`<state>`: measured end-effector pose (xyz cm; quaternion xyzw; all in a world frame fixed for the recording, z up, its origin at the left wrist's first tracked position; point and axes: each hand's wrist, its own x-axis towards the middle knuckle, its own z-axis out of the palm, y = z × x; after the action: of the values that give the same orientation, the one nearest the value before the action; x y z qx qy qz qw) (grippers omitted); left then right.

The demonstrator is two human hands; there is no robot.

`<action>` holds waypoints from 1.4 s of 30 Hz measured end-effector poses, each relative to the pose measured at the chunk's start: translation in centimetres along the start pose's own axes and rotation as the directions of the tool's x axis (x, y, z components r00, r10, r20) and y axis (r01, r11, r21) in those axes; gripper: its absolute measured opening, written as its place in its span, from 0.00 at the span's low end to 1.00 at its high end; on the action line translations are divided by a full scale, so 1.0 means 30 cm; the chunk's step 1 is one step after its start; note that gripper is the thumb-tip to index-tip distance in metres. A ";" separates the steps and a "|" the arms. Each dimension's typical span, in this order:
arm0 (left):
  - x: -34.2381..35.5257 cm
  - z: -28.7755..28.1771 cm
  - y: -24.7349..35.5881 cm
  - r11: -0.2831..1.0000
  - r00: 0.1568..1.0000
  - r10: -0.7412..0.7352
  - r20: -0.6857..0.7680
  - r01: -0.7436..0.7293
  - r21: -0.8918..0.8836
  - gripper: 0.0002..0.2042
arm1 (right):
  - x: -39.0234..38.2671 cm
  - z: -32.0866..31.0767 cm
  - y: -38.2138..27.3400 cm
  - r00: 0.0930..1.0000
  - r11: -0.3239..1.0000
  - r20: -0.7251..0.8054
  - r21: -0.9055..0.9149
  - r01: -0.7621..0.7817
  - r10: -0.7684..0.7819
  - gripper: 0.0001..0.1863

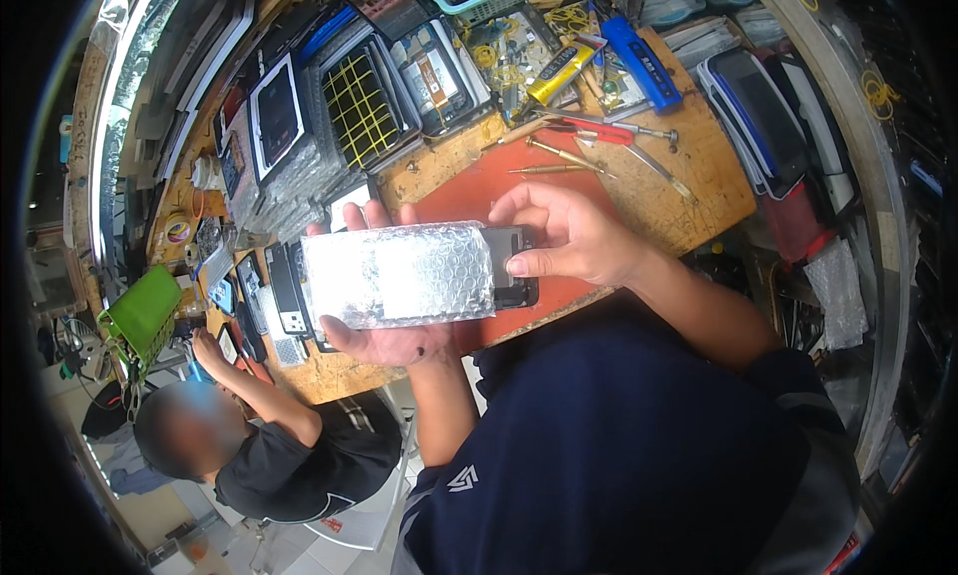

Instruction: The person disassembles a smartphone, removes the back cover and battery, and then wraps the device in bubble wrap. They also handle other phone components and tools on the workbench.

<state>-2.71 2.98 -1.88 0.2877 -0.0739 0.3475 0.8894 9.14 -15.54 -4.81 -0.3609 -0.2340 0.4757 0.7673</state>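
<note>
Best to keep the phone [506, 246] level and in line with its bubble sleeve [399, 276] above the red mat [489, 186], left hand [404, 345] cradling the sleeve loosely, right hand [564, 238] lightly pinching the phone's bare end.

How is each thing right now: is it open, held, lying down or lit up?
Bubble bag: held, open at its right end
Dark device: right end sticking out
Left hand: palm up, under the bag
Right hand: pinching the device
Gold tools: lying down
Yellow tube: lying down
White-framed screen: dark
</note>
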 end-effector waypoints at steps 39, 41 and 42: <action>-0.049 -0.021 -0.010 0.708 0.829 -0.393 -0.398 0.549 0.443 0.19 | -0.001 -0.094 -0.033 0.895 0.987 -0.416 -0.070 0.144 -0.160 0.19; -0.062 -0.024 -0.043 0.729 0.811 -0.406 -0.421 0.566 0.386 0.14 | -0.019 -0.082 -0.065 0.929 0.979 -0.363 0.154 0.131 -0.067 0.22; -0.065 -0.026 -0.056 0.747 0.818 -0.391 -0.421 0.549 0.375 0.16 | -0.023 -0.077 -0.083 0.953 0.959 -0.298 0.252 0.132 -0.053 0.24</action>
<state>-3.09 1.29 -3.94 0.4487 0.2340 0.1573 0.8480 11.85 -17.65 -4.32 -0.3072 -0.0695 0.4085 0.8567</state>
